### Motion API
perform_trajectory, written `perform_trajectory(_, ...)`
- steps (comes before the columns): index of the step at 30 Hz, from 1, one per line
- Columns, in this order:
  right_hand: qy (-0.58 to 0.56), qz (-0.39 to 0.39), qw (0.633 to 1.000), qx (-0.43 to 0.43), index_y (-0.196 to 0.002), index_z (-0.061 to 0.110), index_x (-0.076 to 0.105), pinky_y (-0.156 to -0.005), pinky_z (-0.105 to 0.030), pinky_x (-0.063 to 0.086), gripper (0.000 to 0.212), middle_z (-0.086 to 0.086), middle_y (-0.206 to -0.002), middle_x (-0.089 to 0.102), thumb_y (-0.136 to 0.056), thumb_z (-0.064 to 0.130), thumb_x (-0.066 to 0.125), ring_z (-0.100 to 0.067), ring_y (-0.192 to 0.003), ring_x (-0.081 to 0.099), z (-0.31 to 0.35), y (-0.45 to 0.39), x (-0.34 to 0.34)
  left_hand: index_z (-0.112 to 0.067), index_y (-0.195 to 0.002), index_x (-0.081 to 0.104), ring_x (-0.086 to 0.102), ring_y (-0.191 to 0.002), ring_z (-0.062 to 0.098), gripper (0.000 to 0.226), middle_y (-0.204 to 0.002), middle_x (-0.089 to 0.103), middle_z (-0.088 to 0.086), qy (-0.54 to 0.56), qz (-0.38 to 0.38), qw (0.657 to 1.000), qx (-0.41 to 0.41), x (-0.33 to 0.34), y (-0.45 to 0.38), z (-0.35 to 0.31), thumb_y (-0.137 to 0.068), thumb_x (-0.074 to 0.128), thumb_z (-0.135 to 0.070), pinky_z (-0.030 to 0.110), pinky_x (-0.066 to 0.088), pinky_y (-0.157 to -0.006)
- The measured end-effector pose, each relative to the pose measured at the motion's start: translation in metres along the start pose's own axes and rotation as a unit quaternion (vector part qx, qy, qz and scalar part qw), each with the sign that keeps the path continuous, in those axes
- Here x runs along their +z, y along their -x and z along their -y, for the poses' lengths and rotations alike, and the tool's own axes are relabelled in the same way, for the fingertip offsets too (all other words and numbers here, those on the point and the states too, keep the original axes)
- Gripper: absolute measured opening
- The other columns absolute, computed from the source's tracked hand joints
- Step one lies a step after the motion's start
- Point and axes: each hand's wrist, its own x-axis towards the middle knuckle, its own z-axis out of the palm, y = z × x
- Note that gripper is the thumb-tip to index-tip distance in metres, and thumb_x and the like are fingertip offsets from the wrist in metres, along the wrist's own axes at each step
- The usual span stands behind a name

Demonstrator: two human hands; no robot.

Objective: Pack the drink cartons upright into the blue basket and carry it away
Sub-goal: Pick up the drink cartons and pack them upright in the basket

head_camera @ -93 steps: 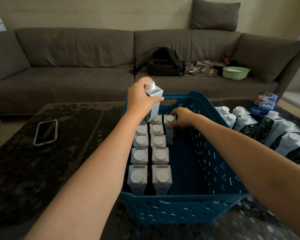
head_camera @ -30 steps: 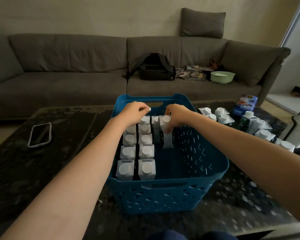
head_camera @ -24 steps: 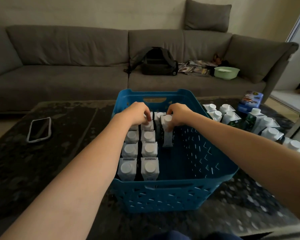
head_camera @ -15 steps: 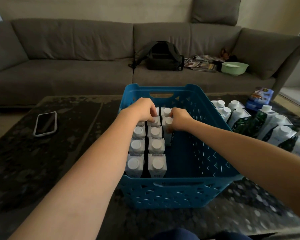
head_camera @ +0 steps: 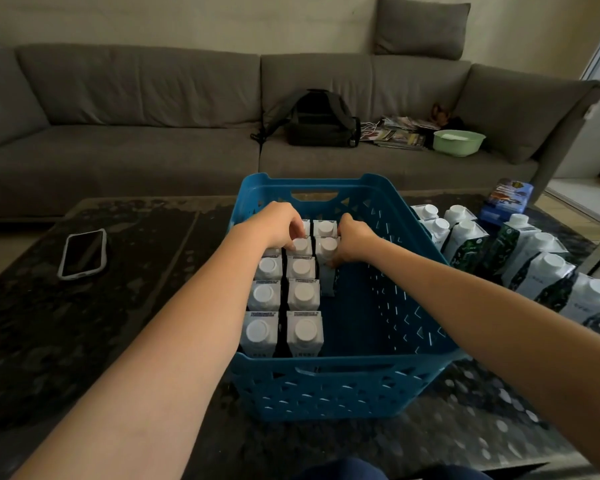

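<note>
While the dark table (head_camera: pixel 125 341) carries everything, the blue basket (head_camera: pixel 347 386) is seen at its centre, with unpacked drink cartons (head_camera: pixel 520 258) massed at 3 o'clock just beside its wall. Inside, 2 upright columns of packed cartons (head_camera: pixel 284 313) are ranged along the 9 o'clock wall, and a 3rd column is begun at 12 o'clock. The newest carton (head_camera: pixel 327 258) is gripped near its cap by the curled fingers of the right hand (head_camera: pixel 352 242). The left hand (head_camera: pixel 281 225) is laid, fingers bent, on the neighbouring caps; whether a carton is gripped cannot be told. The step is best done if the neighbours are steadied and the carton is pressed flush and vertical before release.
</note>
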Motion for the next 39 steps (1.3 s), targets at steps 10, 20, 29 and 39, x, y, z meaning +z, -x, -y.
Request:
perform_trajectory(10, -0.085, -0.252, 0.96, -0.091, -0.105, 0.009, 0.064, -0.083, -0.035, 0.049, 0.038, -0.009, -0.109, 0.065, -0.081, -0.014, 0.045, -0.025, -0.101, 0.06, -0.06, 0.027, -0.089, -0.022, -0.138, 0.049, 0.048, -0.123, 0.031, 0.066, -0.14, 0.049, 0.009, -0.005, -0.198, 0.978, -0.061, -0.031, 0.012, 0.016, -0.079, 0.054, 0.008, 0.042, 0.046, -0.096)
perform_trajectory(20, 0.075, -0.091, 0.993, 0.024, -0.147, 0.02, 0.027, -0.091, -0.041, 0.044, 0.081, -0.017, -0.139, 0.046, -0.081, 0.03, 0.073, -0.038, -0.12, 0.051, -0.163, -0.004, -0.051, -0.031, -0.153, 0.011, 0.043, -0.067, 0.007, 0.09, -0.157, 0.024, 0.009, 0.191, -0.137, 0.945, -0.228, -0.023, 0.011, 0.037, -0.087, 0.055, 0.01, 0.019, 0.036, -0.056)
perform_trajectory(29, 0.056, -0.143, 0.982, 0.106, -0.138, 0.007, 0.035, -0.095, -0.046, 0.042, 0.068, -0.023, -0.133, 0.044, -0.084, 0.032, 0.069, -0.041, -0.12, 0.046, -0.154, -0.02, -0.033, -0.036, -0.153, 0.01, 0.049, -0.069, 0.012, 0.09, -0.157, 0.024, 0.006, 0.205, -0.129, 0.942, -0.233, -0.021, 0.013, 0.038, -0.087, 0.053, 0.01, 0.023, 0.039, -0.052)
perform_trajectory(39, -0.048, -0.29, 0.953, 0.075, -0.099, 0.015, 0.044, -0.077, -0.039, 0.044, 0.046, -0.021, -0.114, 0.057, -0.073, 0.035, 0.077, -0.039, -0.106, 0.052, -0.137, 0.039, -0.07, -0.032, -0.154, 0.006, 0.056, -0.105, 0.022, 0.088, -0.157, 0.023, 0.007, 0.175, -0.121, 0.954, -0.211, -0.023, 0.025, 0.029, -0.089, 0.05, 0.009, 0.027, 0.041, -0.069)
